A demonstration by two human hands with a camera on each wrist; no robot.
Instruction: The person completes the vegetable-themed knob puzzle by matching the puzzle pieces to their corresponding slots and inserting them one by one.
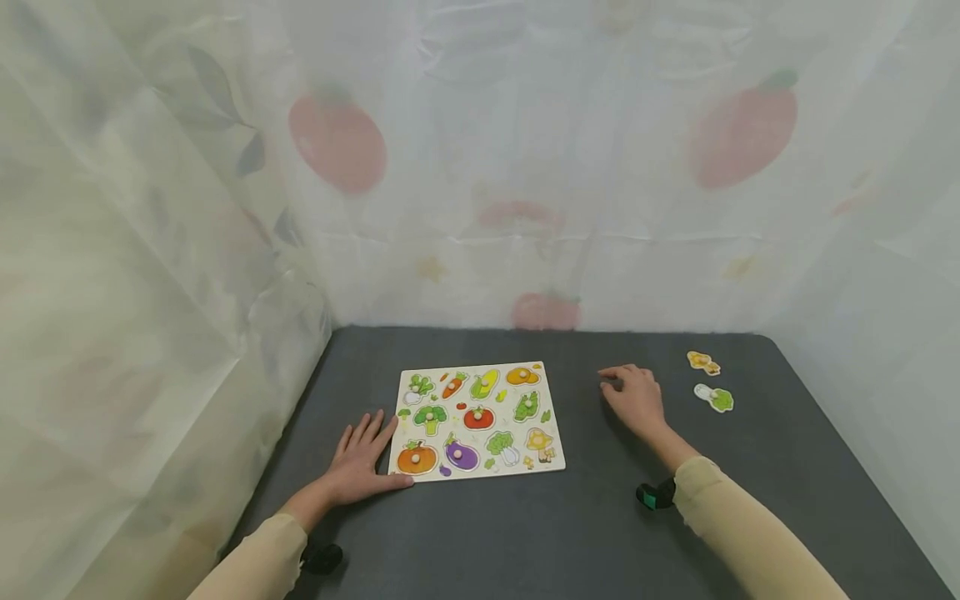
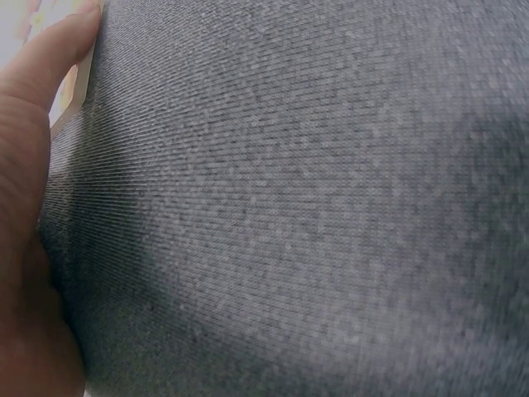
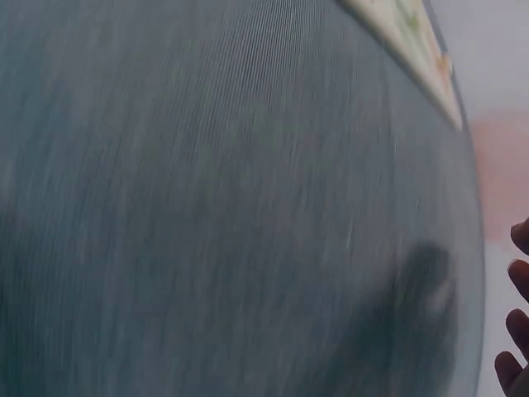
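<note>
A white vegetable peg puzzle board [image 1: 465, 421] lies flat on the dark table. Pegged pieces such as the pumpkin [image 1: 416, 458], eggplant [image 1: 461, 455] and tomato [image 1: 478, 418] sit in it; its bok choy and mushroom pictures at lower right show no knobs. My left hand [image 1: 360, 467] rests spread at the board's lower left corner, thumb [image 2: 58, 50] along the near edge. Right of the board, my right hand [image 1: 636, 402] is over the table with fingers loosely bent and nothing visible in them. Beyond it lie a loose mushroom piece [image 1: 703, 362] and a bok choy piece [image 1: 714, 397].
The grey cloth-covered table [image 1: 525, 533] ends at a pale curtain with fruit prints [image 1: 540, 167] at the back. More of this sheeting hangs along the left [image 1: 150, 333] and right sides. Each wrist carries a dark camera strap.
</note>
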